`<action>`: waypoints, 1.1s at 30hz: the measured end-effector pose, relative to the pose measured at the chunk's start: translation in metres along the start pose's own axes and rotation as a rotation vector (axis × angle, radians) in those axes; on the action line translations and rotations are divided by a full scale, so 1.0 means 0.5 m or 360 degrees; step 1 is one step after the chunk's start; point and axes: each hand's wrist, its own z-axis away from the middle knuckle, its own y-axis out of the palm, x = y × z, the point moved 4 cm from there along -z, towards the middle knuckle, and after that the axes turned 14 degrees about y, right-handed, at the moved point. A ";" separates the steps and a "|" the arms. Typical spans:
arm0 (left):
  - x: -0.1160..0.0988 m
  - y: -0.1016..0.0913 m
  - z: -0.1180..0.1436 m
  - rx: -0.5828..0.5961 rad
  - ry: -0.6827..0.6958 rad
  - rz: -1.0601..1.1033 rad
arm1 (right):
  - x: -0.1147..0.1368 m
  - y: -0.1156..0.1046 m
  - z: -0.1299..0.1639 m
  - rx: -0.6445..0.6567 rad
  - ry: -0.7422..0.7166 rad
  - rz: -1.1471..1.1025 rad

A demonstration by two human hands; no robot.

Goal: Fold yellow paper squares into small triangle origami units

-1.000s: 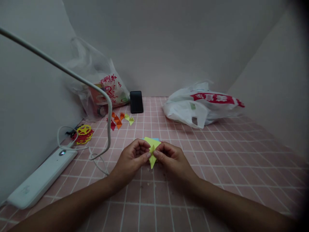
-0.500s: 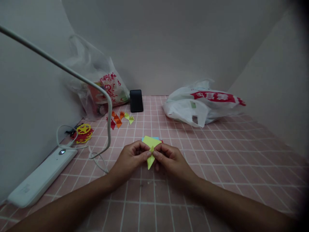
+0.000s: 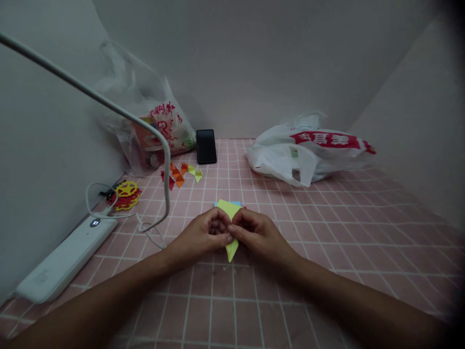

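A folded piece of yellow paper (image 3: 229,208) is pinched between both hands above the table, its pointed end hanging toward me. My left hand (image 3: 205,233) grips its left side with thumb and forefinger. My right hand (image 3: 257,235) holds the right side, and the two thumbs meet over the middle, hiding the folds there. Behind the yellow paper, blue paper (image 3: 238,203) shows at its edges, with a bit of red beside it. Farther back on the left lie several small folded paper pieces (image 3: 178,179) in red, orange and yellow.
A black phone (image 3: 206,146) rests near the back wall. Plastic bags stand left (image 3: 170,121) and lie right (image 3: 308,150). A white power strip (image 3: 69,257) lies at left beside red and yellow cutouts (image 3: 126,195). A white cable (image 3: 109,104) arches across the left. Pink tiled tabletop (image 3: 348,247) spreads right.
The thumbs have come together over the middle of the yellow paper, covering the small fold that showed there. The paper's lower tip has shifted slightly right and toward me.
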 end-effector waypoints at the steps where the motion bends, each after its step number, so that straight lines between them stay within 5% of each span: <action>1: 0.000 0.001 0.000 -0.0019 0.0013 0.0021 | 0.003 -0.004 0.000 -0.0062 -0.0066 0.0050; 16: 0.021 0.002 0.007 -0.0156 -0.0083 0.0022 | 0.009 -0.031 0.020 -0.0580 -0.0383 0.0275; 21: 0.015 0.009 0.009 -0.0087 -0.0135 0.0041 | 0.009 -0.029 0.021 -0.0561 -0.0381 0.0239; 33: 0.011 0.000 0.008 -0.0271 0.0119 0.0117 | 0.008 -0.033 0.009 -0.0416 -0.0254 -0.0199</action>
